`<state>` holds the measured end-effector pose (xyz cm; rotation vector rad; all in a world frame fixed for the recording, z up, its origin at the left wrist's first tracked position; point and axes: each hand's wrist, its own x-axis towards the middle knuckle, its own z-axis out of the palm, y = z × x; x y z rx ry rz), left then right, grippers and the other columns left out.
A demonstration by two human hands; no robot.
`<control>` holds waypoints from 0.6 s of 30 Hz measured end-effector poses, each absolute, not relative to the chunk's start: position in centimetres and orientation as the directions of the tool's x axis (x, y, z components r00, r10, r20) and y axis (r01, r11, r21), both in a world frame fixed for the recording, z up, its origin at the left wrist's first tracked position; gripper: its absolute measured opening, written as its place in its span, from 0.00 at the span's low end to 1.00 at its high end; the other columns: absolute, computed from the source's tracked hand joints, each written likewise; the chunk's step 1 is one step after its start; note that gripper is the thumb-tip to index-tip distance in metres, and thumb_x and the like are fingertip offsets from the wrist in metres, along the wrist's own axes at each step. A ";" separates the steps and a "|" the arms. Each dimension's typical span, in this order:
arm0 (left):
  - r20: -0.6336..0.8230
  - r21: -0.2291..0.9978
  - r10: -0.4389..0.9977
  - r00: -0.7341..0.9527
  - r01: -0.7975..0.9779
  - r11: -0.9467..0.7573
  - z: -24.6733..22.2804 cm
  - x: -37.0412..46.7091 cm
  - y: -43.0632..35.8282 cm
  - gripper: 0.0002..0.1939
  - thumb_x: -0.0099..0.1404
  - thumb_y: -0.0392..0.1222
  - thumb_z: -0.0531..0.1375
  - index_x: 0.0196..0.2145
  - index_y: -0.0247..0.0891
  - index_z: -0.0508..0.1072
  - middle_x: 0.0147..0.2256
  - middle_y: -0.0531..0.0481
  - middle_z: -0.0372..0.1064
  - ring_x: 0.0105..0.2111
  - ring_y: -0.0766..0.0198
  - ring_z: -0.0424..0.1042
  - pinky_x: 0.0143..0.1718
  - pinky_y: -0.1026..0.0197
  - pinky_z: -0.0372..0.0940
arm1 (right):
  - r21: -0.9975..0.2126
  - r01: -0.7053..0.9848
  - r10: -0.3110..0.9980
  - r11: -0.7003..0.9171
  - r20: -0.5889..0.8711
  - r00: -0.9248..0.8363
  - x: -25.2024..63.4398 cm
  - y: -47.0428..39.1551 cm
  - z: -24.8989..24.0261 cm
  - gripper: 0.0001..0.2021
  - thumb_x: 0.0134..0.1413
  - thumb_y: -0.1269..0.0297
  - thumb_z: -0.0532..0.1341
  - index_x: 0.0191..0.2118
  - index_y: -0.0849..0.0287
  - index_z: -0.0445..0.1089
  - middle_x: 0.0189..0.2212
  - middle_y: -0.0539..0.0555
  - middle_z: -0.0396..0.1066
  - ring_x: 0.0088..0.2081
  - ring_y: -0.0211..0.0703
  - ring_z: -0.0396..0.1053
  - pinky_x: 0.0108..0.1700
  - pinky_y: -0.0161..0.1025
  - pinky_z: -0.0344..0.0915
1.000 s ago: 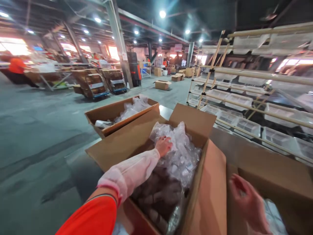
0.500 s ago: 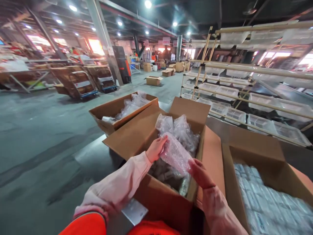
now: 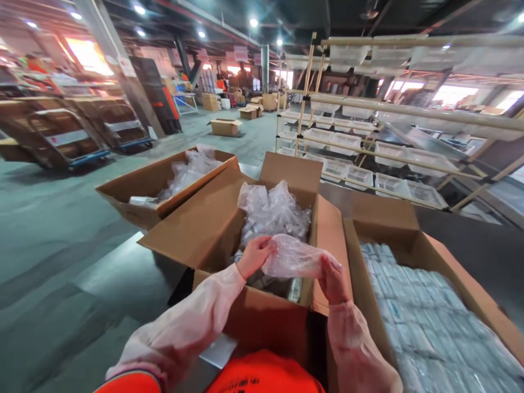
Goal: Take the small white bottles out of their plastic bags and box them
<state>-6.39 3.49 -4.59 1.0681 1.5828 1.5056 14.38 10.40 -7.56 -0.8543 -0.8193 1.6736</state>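
A clear bubble-wrap bag (image 3: 293, 256) is stretched between my two hands above the open middle cardboard box (image 3: 213, 221). My left hand (image 3: 256, 256) pinches its left end, and my right hand (image 3: 332, 275) grips its right end. Crumpled bubble wrap (image 3: 276, 210) fills the back of that box, with small wrapped items beneath my hands. To the right, an open box (image 3: 442, 256) holds rows of wrapped packets (image 3: 426, 305). Behind on the left, another open box (image 3: 135, 214) contains loose bubble wrap (image 3: 186, 172).
A pipe rack with white plastic bins (image 3: 356, 144) stands beyond the boxes on the right. Carts loaded with cartons (image 3: 67, 134) are at the far left, near a slanted column (image 3: 118, 65). A small open carton (image 3: 225, 127) lies on the floor.
The view has turned to the right, shifting the boxes leftward. The bubble-wrap bag has gone from slanting to nearly level, still held by both hands, and my right hand has risen.
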 end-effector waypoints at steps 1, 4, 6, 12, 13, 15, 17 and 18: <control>0.179 0.970 0.866 -0.468 0.233 -0.074 -4.3 -6.0 3.1 0.20 0.52 0.52 0.65 0.37 0.34 0.73 0.29 0.48 0.71 0.29 0.62 0.68 0.33 0.60 0.63 | -0.846 -0.484 0.971 -0.224 -0.150 -0.187 14.2 10.2 -7.4 0.21 0.26 0.49 0.74 0.22 0.59 0.69 0.18 0.46 0.66 0.19 0.33 0.61 0.22 0.33 0.62; 0.593 0.675 0.750 -0.294 0.689 -0.263 -3.5 -3.8 2.0 0.27 0.52 0.53 0.66 0.46 0.35 0.71 0.40 0.42 0.70 0.41 0.55 0.68 0.45 0.52 0.64 | -0.879 -0.439 0.979 -0.188 -0.131 -0.158 13.2 9.3 -6.9 0.21 0.31 0.47 0.71 0.22 0.57 0.64 0.16 0.44 0.61 0.18 0.33 0.57 0.20 0.33 0.59; 0.613 0.504 0.790 -0.010 0.775 -0.381 -3.4 -1.9 1.8 0.30 0.51 0.55 0.67 0.47 0.35 0.71 0.42 0.40 0.71 0.44 0.51 0.68 0.48 0.48 0.63 | -0.905 -0.385 0.973 -0.179 -0.105 -0.206 12.6 8.7 -6.6 0.21 0.37 0.45 0.69 0.22 0.57 0.62 0.16 0.45 0.59 0.19 0.33 0.56 0.20 0.34 0.57; 0.223 0.900 0.973 0.051 0.372 -0.226 -3.4 -0.1 3.1 0.15 0.61 0.49 0.60 0.35 0.34 0.77 0.32 0.44 0.75 0.31 0.60 0.72 0.35 0.60 0.66 | -0.974 -0.174 0.897 -0.146 -0.056 -0.438 15.4 9.2 -4.9 0.25 0.39 0.40 0.66 0.34 0.57 0.69 0.22 0.47 0.64 0.22 0.34 0.59 0.23 0.33 0.59; 0.150 0.961 0.988 0.025 0.233 -0.151 -3.2 -0.5 3.2 0.15 0.60 0.50 0.61 0.32 0.33 0.77 0.29 0.46 0.75 0.29 0.62 0.71 0.32 0.62 0.65 | -0.988 -0.106 0.880 -0.112 -0.049 -0.473 16.2 9.4 -4.5 0.24 0.34 0.45 0.70 0.33 0.58 0.70 0.23 0.47 0.65 0.24 0.35 0.61 0.24 0.32 0.60; 0.022 1.000 0.999 0.027 -0.022 -0.022 -2.4 -1.1 3.4 0.17 0.55 0.52 0.64 0.29 0.32 0.75 0.25 0.49 0.73 0.24 0.66 0.69 0.27 0.65 0.63 | -0.998 -0.039 0.859 -0.046 -0.019 -0.512 17.3 9.6 -3.9 0.26 0.22 0.57 0.77 0.34 0.57 0.73 0.29 0.50 0.71 0.32 0.39 0.67 0.30 0.32 0.64; -0.059 0.977 0.996 0.061 -0.203 0.070 -1.5 -1.5 3.3 0.18 0.48 0.50 0.69 0.28 0.34 0.72 0.23 0.51 0.71 0.21 0.69 0.68 0.22 0.67 0.60 | -0.996 -0.077 0.830 -0.040 0.010 -0.557 17.6 9.4 -3.6 0.31 0.21 0.60 0.77 0.41 0.54 0.73 0.38 0.52 0.74 0.41 0.43 0.69 0.40 0.37 0.67; -0.089 0.957 0.993 0.073 -0.269 0.105 -1.2 -1.6 3.3 0.19 0.45 0.49 0.71 0.27 0.34 0.71 0.22 0.52 0.71 0.19 0.70 0.67 0.20 0.68 0.59 | -0.992 -0.108 0.814 -0.061 0.013 -0.581 17.4 9.2 -3.6 0.30 0.25 0.58 0.76 0.42 0.53 0.72 0.40 0.52 0.74 0.42 0.44 0.70 0.42 0.39 0.67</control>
